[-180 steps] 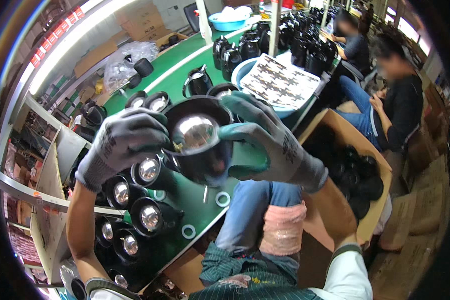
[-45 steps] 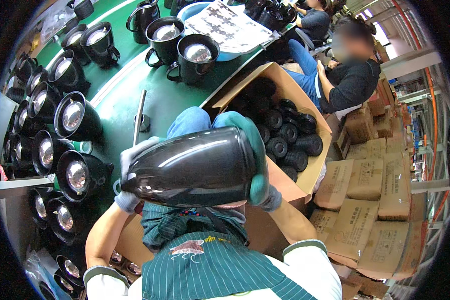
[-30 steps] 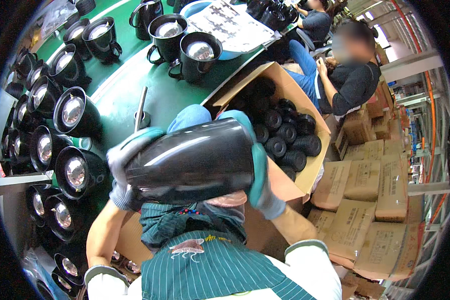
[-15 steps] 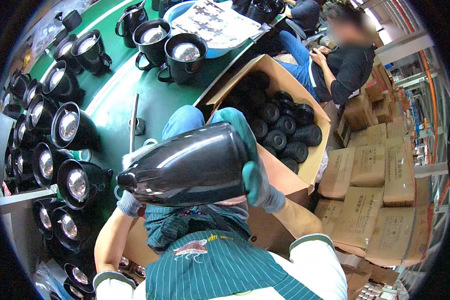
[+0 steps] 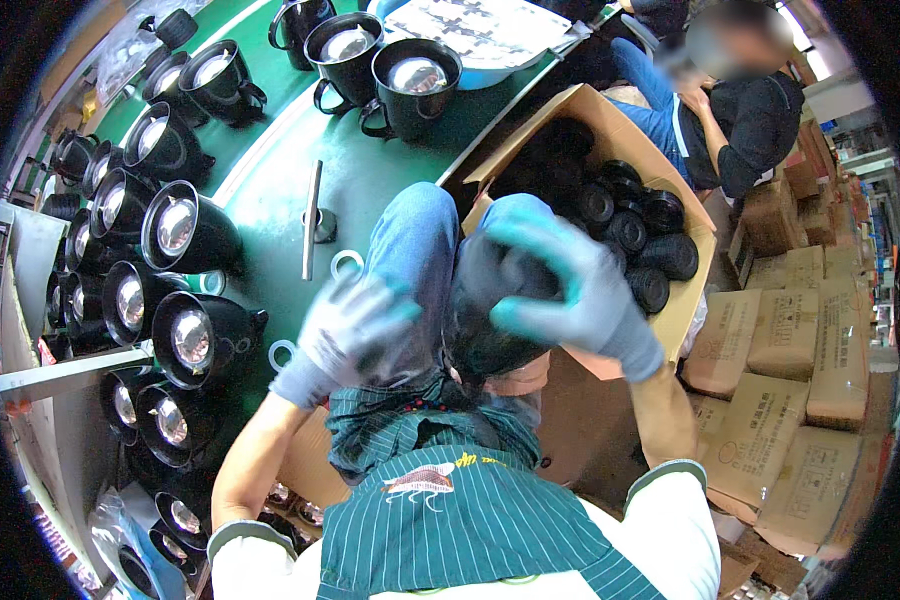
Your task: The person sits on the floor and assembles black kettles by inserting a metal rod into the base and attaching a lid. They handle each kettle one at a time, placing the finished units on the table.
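While your hands are a motion blur, the basics still read fine: your right hand (image 5: 575, 290), in a grey glove with teal fingertips, is wrapped over the top of a black jug body (image 5: 495, 315) that sits over your lap, just above your striped apron (image 5: 470, 520). Your left hand (image 5: 355, 330), same kind of glove, is off to the left of the jug with fingers spread; it's too smeared to tell whether it's actually touching the jug or just beside it. So the hands are apart, one on each side of the jug, the right one clamped on it.

Right next to your right hand there's an open cardboard box (image 5: 690, 300) with black round lids (image 5: 635, 235) piled inside. On your left the green table (image 5: 270, 200) is lined with more black jugs (image 5: 185, 230) lying mouth-up, shiny steel inside. A thin metal bar (image 5: 311, 220) and a white ring (image 5: 346, 263) lie on the green near your knee. Another person (image 5: 740, 120) sits past the box, and sealed cartons (image 5: 780, 400) are stacked on the floor to your right.
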